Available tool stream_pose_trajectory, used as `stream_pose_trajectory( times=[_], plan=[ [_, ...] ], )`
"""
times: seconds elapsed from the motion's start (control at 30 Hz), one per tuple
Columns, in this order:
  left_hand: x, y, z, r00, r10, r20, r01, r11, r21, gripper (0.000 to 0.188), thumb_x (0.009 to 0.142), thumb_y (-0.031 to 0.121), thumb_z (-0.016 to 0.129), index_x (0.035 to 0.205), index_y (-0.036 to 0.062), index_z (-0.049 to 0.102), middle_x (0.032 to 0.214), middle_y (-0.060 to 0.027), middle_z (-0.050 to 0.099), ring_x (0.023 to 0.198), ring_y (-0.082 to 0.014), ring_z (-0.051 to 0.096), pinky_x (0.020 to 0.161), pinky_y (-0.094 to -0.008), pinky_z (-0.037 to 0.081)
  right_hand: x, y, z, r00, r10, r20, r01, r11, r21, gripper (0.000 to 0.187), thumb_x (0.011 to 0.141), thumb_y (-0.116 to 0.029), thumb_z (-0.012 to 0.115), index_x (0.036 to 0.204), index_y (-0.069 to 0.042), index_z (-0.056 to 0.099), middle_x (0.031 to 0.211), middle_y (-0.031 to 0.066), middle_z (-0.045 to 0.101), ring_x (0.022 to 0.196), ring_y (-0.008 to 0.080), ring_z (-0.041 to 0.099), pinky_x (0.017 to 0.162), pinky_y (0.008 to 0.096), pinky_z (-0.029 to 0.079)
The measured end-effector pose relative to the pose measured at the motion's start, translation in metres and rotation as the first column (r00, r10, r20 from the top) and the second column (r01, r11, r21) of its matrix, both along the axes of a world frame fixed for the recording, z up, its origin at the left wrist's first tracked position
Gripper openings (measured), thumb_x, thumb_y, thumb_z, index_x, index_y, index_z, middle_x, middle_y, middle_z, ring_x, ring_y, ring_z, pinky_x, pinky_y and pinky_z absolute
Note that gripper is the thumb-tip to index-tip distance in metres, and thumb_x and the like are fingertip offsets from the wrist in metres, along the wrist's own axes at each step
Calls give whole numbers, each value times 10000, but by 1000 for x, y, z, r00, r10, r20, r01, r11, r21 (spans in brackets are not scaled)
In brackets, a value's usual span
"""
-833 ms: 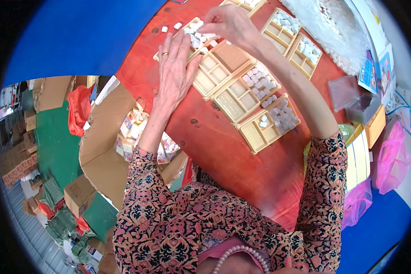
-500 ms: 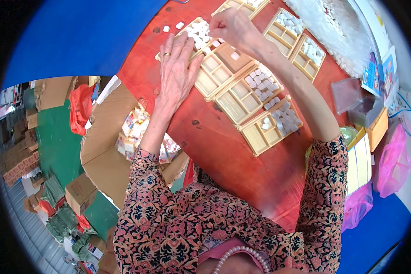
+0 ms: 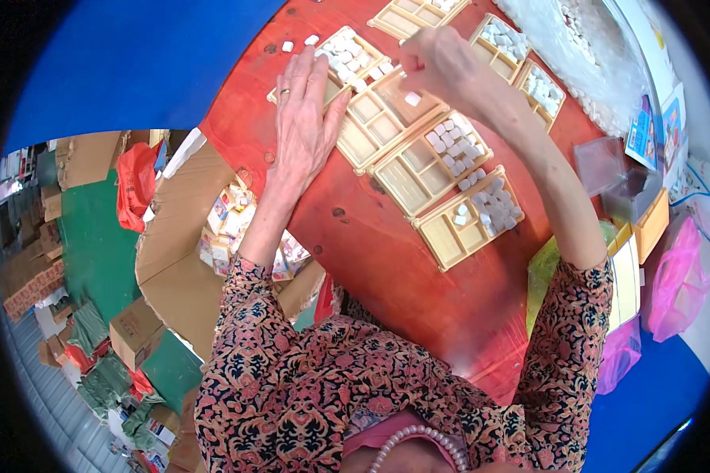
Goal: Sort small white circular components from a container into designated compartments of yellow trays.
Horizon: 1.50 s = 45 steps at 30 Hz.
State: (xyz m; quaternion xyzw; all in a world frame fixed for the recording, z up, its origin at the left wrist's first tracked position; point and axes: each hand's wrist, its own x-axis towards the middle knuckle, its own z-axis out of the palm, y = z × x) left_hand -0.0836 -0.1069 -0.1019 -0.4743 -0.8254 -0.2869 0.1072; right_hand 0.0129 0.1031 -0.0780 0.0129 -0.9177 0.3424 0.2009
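Note:
My left hand (image 3: 301,126) lies with fingers stretched out over the near left part of a divided wooden tray (image 3: 273,96) at the far left. Small white blocks (image 3: 343,57) are heaped in that tray's far part. My right hand (image 3: 443,69) hovers at the far side of the adjoining tray (image 3: 360,158), its fingers curled in; whatever they hold is hidden. In this tray's large compartment a pale block (image 3: 412,98) lies beside the hand, while its smaller compartments show bare wood. A few white blocks (image 3: 375,73) sit along the border between the two trays.
Nearer me, two more trays (image 3: 402,201) (image 3: 443,251) hold white blocks on their right sides. Other trays (image 3: 498,63) stand farther right on the red table (image 3: 355,252), near a clear plastic bag (image 3: 584,55). An open cardboard box (image 3: 177,229) with small packs stands left.
My right hand has moved right and slightly nearer, from the heaped blocks to over the adjoining tray. My left hand has hardly moved.

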Motion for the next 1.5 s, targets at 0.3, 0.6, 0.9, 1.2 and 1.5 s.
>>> stream_pose_trajectory(
  times=[0.3, 0.6, 0.9, 1.2, 1.5],
  plan=[
    [0, 1, -2, 997, -35, -67, 29, 996, -86, 395, 902, 244, 605, 1186, -30, 588, 1294, -213, 533, 1270, -413, 425, 1061, -543, 318, -2, -10, -4, 997, 46, 58, -58, 975, 216, 142, 789, -74, 622, 873, 3, 537, 779, 132, 542, 819, 304, 567, 748, 369, 472],
    [0, 2, 0, 998, -32, -48, 30, 998, -54, 362, 906, 237, 601, 1145, -35, 601, 1270, -233, 538, 1248, -417, 450, 1045, -517, 343, -24, 0, 12, 989, 99, 112, -70, 970, -234, 135, 838, -98, 654, 775, 22, 655, 606, 91, 611, 551, 95, 551, 492, 279, 444],
    [-1, 2, 2, 998, -37, -45, 35, 999, -29, 331, 892, 208, 618, 1118, -34, 610, 1239, -235, 553, 1224, -425, 466, 1032, -511, 355, -6, -4, 23, 918, 178, 354, -98, 968, -230, 223, 902, -172, 624, 906, 51, 642, 711, 58, 617, 642, 89, 548, 573, 298, 470],
    [2, 2, 3, 999, 30, -12, -30, 999, 13, 314, 863, 139, 634, 1118, -42, 606, 1262, -241, 530, 1231, -433, 456, 1044, -508, 351, -24, 7, -14, 927, 109, -360, -15, 967, 253, 168, 833, -130, 676, 953, -43, 597, 787, 86, 583, 741, 260, 578, 673, 355, 485],
    [-3, -3, 1, 997, 74, 35, -75, 996, 37, 297, 827, 61, 622, 1101, -53, 606, 1261, -245, 527, 1232, -441, 452, 1054, -491, 353, -33, -39, -13, 996, -82, 23, 66, 911, 407, 256, 765, -207, 712, 802, -36, 525, 659, 122, 529, 700, 300, 587, 574, 407, 448]
  ],
)
